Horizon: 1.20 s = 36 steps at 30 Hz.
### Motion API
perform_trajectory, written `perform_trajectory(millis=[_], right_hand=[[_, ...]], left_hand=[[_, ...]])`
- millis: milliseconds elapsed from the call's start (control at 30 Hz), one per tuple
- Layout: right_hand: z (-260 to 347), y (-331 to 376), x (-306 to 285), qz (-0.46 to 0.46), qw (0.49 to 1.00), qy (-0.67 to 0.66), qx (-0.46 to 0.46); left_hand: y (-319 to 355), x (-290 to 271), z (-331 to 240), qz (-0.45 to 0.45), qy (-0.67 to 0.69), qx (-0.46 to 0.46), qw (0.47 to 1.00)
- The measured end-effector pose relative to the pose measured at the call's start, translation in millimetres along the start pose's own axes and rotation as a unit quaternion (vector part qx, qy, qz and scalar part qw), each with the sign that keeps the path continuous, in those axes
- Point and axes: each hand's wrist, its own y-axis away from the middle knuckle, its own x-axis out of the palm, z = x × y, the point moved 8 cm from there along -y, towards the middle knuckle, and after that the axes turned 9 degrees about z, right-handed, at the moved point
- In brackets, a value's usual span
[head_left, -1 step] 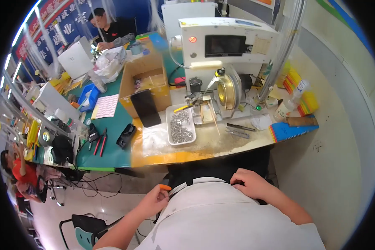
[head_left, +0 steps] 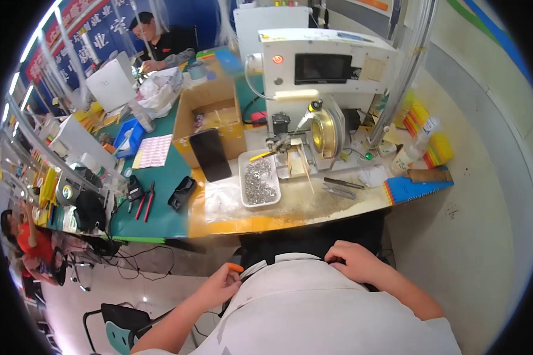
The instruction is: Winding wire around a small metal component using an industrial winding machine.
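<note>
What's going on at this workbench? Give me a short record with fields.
Place: workbench with a white machine
Left hand: left hand at the waist, fingers on a small orange thing
Right hand: right hand on the hem of the white shirt, holding no tool
On the bench: tray of small metal parts, black phone leaning on a cardboard box, red pliers
Others: a person sits at the far end

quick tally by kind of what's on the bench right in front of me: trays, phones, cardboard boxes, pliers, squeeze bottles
tray of small metal parts: 1
black phone: 1
cardboard box: 1
red-handled pliers: 1
squeeze bottle: 1
total: 5
</note>
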Motion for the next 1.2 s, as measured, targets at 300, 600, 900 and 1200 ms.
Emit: perform_trajectory(millis=[300,600,900,1200], right_hand=[[32.0,-42.9,15.5,0.009,0.993,0.065,-0.097],[19.2,-37.0,15.4,-0.001,0.999,-0.026,-0.046],[14.3,-36.1,18.1,-0.004,0.998,-0.037,-0.050],[12.4,-35.0,17.6,-0.006,0.998,-0.041,-0.051]], left_hand=[[25.1,-5.2,8.5,0.185,-0.094,-0.098,0.973],[29.5,8.2,58.3,0.219,0.083,-0.093,0.968],[23.9,10.8,75.5,0.274,0.138,-0.103,0.946],[28.3,14.2,92.0,0.207,0.298,-0.070,0.929]])
